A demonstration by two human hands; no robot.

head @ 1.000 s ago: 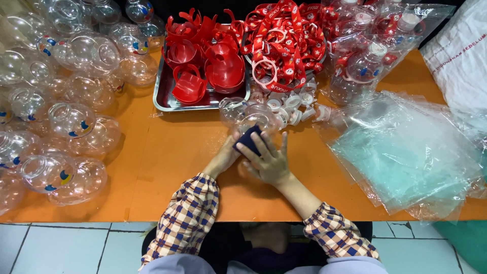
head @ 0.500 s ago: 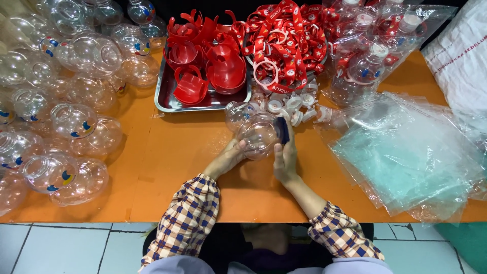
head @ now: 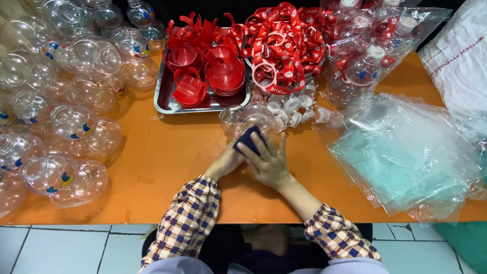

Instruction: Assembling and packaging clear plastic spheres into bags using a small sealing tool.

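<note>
Both hands: meet at the middle of the orange table (head: 167, 167), just in front of the metal tray (head: 161, 104).
Left hand (head: 227, 161): closed around a clear plastic bottle (head: 251, 117), steadying it from below.
Right hand (head: 269, 162): fingers spread, pressing a dark blue cloth (head: 248, 139) against the bottle's near side.
Step in hand: by the look of it, wiping the bottle.
Next move calls for: turning the bottle under the cloth so that its unwiped side comes round.
Hard to make out: the bottle's outline blurs into the white caps (head: 291, 107) behind it; how far the cloth wraps is hidden by the fingers.
</note>
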